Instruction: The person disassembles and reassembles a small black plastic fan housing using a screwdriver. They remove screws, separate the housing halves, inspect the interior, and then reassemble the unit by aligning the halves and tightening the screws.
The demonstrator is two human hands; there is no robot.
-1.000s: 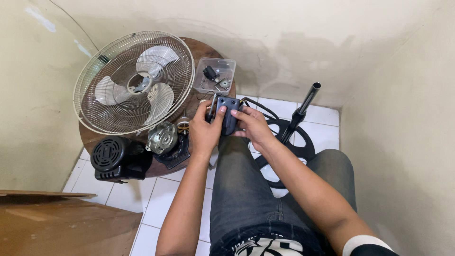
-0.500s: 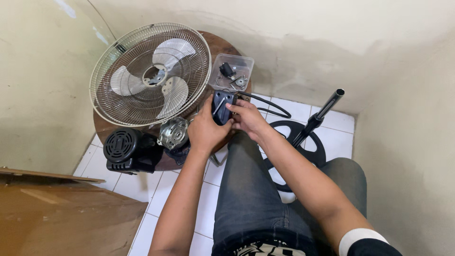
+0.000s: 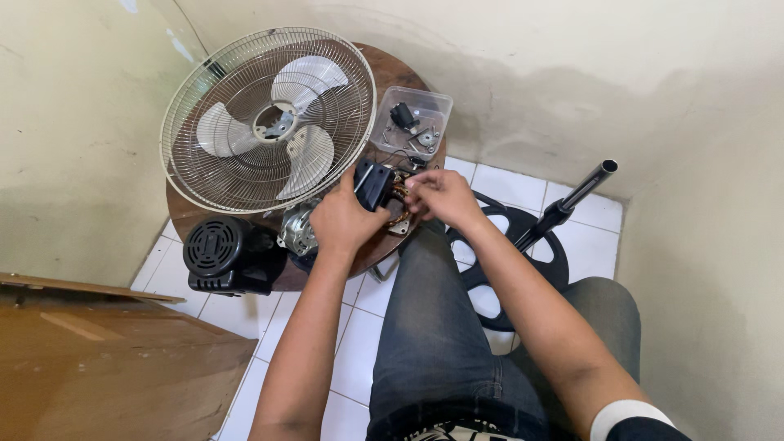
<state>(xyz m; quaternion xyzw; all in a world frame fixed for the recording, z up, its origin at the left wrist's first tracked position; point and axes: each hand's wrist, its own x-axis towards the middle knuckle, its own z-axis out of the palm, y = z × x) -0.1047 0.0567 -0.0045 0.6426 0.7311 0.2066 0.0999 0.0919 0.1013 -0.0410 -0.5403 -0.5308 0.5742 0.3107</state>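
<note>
Left hand (image 3: 343, 219) grips the small black switch box (image 3: 373, 184) over the round wooden table (image 3: 390, 77), beside the fan guard (image 3: 265, 118). Right hand (image 3: 437, 196) has its fingers pinched at the box's wiring, seemingly mid-fitting; steady, delicate fingertip work looks needed.

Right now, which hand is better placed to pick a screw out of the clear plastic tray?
Probably the right hand: it sits nearer the clear plastic tray and only pinches at wires. The left hand has its grip around the black part, so it seems busy.
</note>
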